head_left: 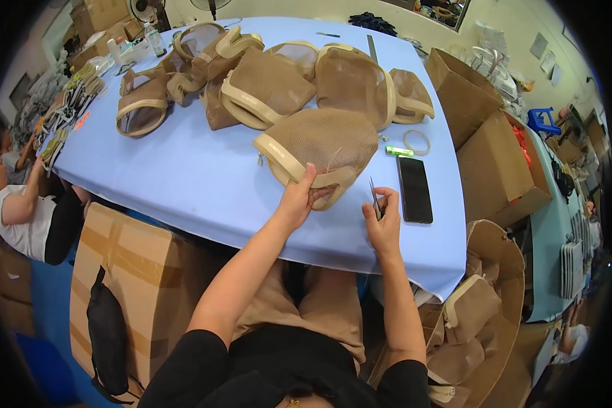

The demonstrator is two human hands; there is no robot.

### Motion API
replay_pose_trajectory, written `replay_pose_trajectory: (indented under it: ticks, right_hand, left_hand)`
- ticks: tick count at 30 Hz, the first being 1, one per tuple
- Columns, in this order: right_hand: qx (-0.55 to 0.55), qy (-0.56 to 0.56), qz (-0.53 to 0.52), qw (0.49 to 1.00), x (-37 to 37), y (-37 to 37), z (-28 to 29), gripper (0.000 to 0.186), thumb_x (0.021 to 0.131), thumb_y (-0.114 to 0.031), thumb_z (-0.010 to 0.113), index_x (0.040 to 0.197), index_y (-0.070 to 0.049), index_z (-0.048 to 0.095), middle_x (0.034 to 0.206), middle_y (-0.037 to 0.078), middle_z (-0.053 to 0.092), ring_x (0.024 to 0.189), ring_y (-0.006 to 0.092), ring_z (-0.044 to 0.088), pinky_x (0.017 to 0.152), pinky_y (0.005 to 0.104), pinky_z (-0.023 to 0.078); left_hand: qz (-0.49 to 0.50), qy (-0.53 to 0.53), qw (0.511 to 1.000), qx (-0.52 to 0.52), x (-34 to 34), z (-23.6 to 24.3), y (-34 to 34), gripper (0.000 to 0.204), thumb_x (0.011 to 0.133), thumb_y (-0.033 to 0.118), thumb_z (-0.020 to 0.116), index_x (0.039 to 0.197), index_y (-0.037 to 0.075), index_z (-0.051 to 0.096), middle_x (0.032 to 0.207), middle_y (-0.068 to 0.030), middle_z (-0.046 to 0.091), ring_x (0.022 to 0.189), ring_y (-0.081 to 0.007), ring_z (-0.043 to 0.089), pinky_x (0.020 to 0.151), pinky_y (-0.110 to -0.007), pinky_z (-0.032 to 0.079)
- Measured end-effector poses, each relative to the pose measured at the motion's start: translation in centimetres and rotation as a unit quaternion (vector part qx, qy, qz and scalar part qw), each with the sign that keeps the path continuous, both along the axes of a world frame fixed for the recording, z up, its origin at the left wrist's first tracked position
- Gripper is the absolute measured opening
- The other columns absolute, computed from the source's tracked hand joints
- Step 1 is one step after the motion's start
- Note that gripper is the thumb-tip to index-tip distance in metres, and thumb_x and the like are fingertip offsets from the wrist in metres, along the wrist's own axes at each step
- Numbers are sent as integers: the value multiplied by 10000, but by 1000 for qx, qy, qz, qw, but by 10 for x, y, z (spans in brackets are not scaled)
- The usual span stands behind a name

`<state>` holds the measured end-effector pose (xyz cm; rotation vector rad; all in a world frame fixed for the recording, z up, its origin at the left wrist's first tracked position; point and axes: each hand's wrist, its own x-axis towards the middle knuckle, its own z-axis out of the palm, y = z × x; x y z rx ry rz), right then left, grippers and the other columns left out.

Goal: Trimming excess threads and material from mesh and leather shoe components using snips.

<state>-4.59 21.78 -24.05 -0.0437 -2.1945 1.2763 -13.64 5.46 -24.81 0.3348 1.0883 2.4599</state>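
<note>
Left hand (298, 200) grips tan mesh pouch (319, 149) at edge, steadying it on blue worktop (204, 183). Right hand (382, 221) pinches thin metal tool (374, 197), probably snips, upright beside pouch. Black phone (415, 189) alongside.

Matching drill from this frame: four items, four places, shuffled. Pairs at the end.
1. mesh bag
2. small scissors
3. phone
4. black bag

A. on the cardboard box by the floor
B. in the right hand
C. flat on the blue table, at the person's right
D. under the left hand

Pairs: 1-D, 2-B, 3-C, 4-A
</note>
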Motion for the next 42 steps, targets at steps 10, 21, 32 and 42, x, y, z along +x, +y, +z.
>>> replay_pose_trajectory:
  ticks: [10, 21, 32, 42]
  right_hand:
    - [-88, -40, 19, 995, -4, 5, -1, 283, 772, -230, 643, 922, -37, 501, 586, -10, 367, 526, 91, 348, 474, 237, 305]
    - [-103, -53, 32, 993, -3, 7, -4, 335, 732, -203, 665, 975, -51, 491, 617, 49, 442, 539, 176, 454, 501, 305, 377]
    - [-129, -51, 63, 988, -3, 7, -4, 338, 744, -140, 641, 1011, -26, 468, 622, 22, 416, 544, 128, 405, 501, 265, 342]
    - [-145, -64, 77, 984, -1, 9, 1, 368, 725, -99, 652, 1029, -21, 461, 629, 27, 419, 553, 119, 410, 512, 255, 352]
  left_hand:
    - [67, 46, 995, -63, 2, -18, 8, 452, 916, 326, 401, 1238, 18, 324, 1173, -127, 470, 1064, -235, 495, 857, -376, 457]
    - [94, 50, 988, -111, 9, -5, 8, 465, 913, 342, 399, 1239, 17, 329, 1187, -123, 460, 1073, -243, 489, 876, -385, 445]
    - [113, 29, 988, -104, 11, -1, 9, 488, 897, 356, 429, 1238, 22, 328, 1180, -126, 464, 1068, -241, 493, 880, -384, 446]
    - [106, 18, 991, -80, 11, -2, 7, 452, 909, 306, 425, 1225, -4, 332, 1164, -127, 473, 1059, -228, 498, 883, -373, 448]
